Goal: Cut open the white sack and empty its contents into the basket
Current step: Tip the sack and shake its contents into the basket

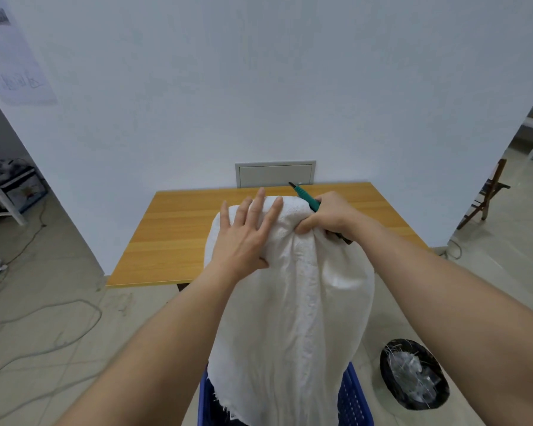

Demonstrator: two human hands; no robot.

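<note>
The white sack (293, 318) hangs upended in front of me, its frayed lower edge reaching down into the blue basket (353, 398) at the bottom of the view. My left hand (243, 238) lies flat on the sack's upper left side, fingers spread. My right hand (326, 215) pinches a fold of cloth at the sack's top right and also holds a green-handled cutter (305, 196), whose dark tip points up and to the left. What the sack holds is hidden.
A wooden table (173, 235) stands against the white wall behind the sack. A black bin (413, 373) with scraps sits on the floor at the right. Loose cables (43, 327) trail over the floor on the left. A wooden chair (490, 195) stands far right.
</note>
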